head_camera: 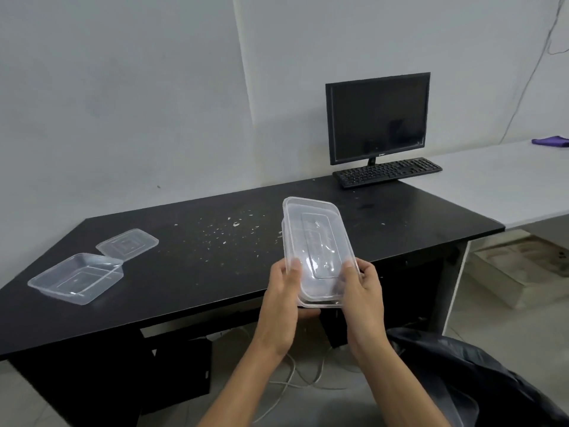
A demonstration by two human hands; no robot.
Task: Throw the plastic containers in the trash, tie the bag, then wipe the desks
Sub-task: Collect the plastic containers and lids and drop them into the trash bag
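A clear plastic container with its lid point(317, 241) is held up over the front edge of the black desk point(184, 288). My left hand point(281, 300) grips its left side and my right hand point(361, 298) grips its right side, thumbs on top. A second clear container point(77, 277) sits open at the desk's left end, with its loose lid point(127, 243) lying just behind it. A black trash bag point(480, 374) stands open at the lower right, with something clear inside it. Crumbs are scattered over the middle of the desk.
A black monitor point(378, 117) and keyboard point(387, 171) stand at the desk's far right. A white desk point(505, 186) adjoins on the right, with a purple cloth point(551, 140) at its far end. Cables point(295, 377) lie on the floor under the black desk.
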